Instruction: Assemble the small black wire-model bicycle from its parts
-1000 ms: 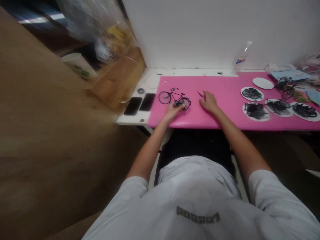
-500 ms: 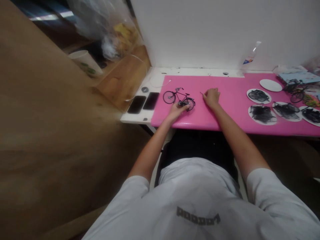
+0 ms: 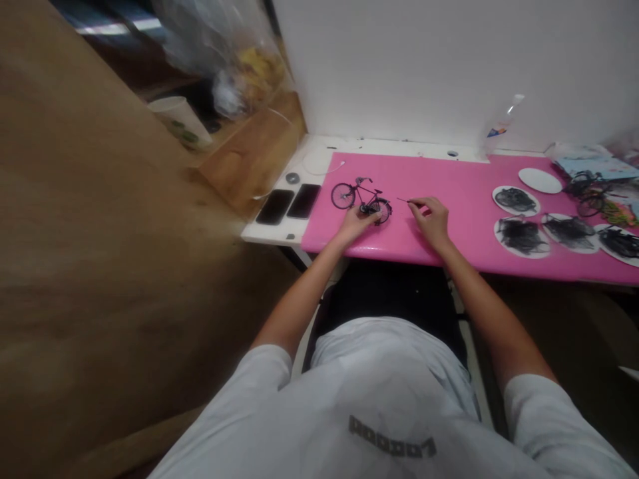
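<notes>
A black miniature bicycle (image 3: 367,196) stands over the pink table covering (image 3: 464,219), its front wheel to the left. My left hand (image 3: 357,224) grips it low, near the pedals and the rear wheel. To the right of the bicycle, my right hand (image 3: 430,216) pinches a thin dark stick-like part (image 3: 403,199) between thumb and fingers. The part's free end points left toward the rear wheel, with a small gap between them. What kind of part it is, I cannot make out.
White plates (image 3: 536,180) stand at the right, several holding black parts. Behind them lie more small bicycles (image 3: 589,196) and a clear bottle (image 3: 504,123). Two dark phones (image 3: 304,201) and a grey disc (image 3: 292,178) lie at the left end, beside a wooden box (image 3: 254,146).
My right hand has turned and its fingers now reach left, showing more of the thin part. My left hand still holds the bicycle. The view has shifted slightly.
</notes>
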Tool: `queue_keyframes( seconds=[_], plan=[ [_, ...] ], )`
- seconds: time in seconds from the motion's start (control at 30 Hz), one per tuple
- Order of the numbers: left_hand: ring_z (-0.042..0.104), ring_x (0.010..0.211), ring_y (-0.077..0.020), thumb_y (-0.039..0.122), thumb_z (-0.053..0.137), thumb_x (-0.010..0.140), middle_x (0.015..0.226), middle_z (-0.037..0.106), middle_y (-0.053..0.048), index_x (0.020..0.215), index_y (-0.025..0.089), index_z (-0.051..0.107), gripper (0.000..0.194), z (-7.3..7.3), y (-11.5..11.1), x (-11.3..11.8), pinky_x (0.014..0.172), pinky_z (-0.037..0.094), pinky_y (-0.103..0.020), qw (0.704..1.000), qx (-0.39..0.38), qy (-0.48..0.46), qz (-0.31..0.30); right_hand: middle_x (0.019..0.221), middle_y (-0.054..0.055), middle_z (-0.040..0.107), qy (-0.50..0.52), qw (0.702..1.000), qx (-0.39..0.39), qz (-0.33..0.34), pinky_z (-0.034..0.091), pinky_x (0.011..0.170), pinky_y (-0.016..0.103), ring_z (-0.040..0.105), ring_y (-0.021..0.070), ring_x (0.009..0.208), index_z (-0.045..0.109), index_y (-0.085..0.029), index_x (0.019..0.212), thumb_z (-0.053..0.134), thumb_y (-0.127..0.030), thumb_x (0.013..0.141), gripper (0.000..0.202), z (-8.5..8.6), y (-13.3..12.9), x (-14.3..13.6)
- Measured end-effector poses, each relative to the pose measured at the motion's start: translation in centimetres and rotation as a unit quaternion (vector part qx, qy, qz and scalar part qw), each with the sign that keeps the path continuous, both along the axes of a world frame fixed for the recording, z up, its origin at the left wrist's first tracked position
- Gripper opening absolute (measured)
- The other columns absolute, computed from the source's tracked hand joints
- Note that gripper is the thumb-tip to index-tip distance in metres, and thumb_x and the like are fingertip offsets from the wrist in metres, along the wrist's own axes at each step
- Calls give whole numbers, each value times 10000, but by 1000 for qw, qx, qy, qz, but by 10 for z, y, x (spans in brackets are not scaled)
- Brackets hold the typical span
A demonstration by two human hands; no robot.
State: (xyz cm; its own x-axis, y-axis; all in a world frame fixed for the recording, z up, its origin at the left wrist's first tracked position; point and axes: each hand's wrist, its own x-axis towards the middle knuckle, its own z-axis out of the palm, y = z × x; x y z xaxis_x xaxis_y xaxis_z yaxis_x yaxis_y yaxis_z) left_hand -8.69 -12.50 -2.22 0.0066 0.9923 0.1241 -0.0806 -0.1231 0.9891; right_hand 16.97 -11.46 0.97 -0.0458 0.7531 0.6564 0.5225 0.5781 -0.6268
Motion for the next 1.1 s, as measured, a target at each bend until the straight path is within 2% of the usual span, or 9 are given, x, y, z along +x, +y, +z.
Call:
queue_keyframes(
  seconds=[0.13,0.3,0.5,0.63,0.8,1.1],
  plan=[
    [765,909,-222,469,965,767,1019,841,-116,999,150,801,428,-2,1,10,885,632,-376,999,13,-10,37,1010,62,831,46,999,-5,7,575,716,354,748,219,887,842,-258,977,787,-463,989,212,0,-25,-5],
    [755,925,-218,411,954,774,1014,831,-111,960,161,770,362,-8,-4,21,883,622,-360,997,25,1,72,1027,51,845,75,996,-55,2,598,778,352,765,219,934,833,-255,983,767,-517,993,270,-8,-30,-11],
    [715,858,-208,425,911,801,949,797,-97,923,177,733,328,-13,-7,24,840,557,-338,991,58,80,86,1098,68,869,73,996,-49,20,629,875,400,796,243,1004,865,-263,1037,748,-402,998,186,-20,-28,-10],
    [693,849,-213,473,878,829,944,782,-93,927,187,717,343,-15,-7,21,830,529,-341,987,72,118,86,1065,75,872,34,999,-32,27,641,880,413,803,254,1001,879,-271,1015,727,-300,1004,154,-22,-29,-8],
    [682,850,-217,518,880,816,930,775,-92,905,197,709,374,-9,-11,22,835,517,-341,986,65,131,81,1076,50,879,-51,997,-27,52,641,989,454,808,262,1021,883,-303,1005,714,-249,1008,178,-21,-31,-9],
    [708,908,-238,423,885,846,971,805,-106,924,185,723,299,-1,-16,23,862,542,-354,984,55,150,76,1069,62,878,-85,995,3,50,634,980,451,801,269,1001,885,-288,1067,682,-269,1043,205,-26,-31,-9]
  ],
)
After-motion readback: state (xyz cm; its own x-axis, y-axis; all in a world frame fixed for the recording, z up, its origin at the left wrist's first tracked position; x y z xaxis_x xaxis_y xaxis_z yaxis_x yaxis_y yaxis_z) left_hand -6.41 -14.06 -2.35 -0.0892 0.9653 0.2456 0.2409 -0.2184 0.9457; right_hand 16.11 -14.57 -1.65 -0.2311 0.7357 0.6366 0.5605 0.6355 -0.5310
